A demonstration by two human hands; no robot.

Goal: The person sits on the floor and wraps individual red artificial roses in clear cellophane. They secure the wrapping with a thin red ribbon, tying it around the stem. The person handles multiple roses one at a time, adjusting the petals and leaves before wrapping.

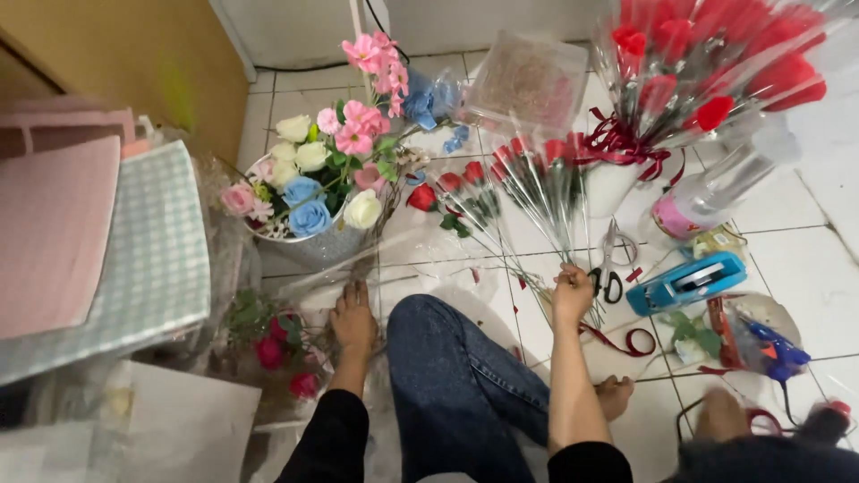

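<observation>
My right hand (571,293) is closed around the stems of several red roses in clear sleeves (528,179), which fan out away from me over the white floor tiles. My left hand (353,319) rests flat on the floor with fingers spread, touching crinkled clear wrap beside a bucket of pink, white and blue flowers (313,192). My knee in blue jeans (447,358) lies between the two hands.
Scissors (611,268) and a blue tape dispenser (687,282) lie right of my right hand. A blue glue gun (774,347), red ribbon (626,340), a large wrapped red bouquet (707,72), a clear plastic box (528,80) and checked wrapping sheets (152,250) surround me.
</observation>
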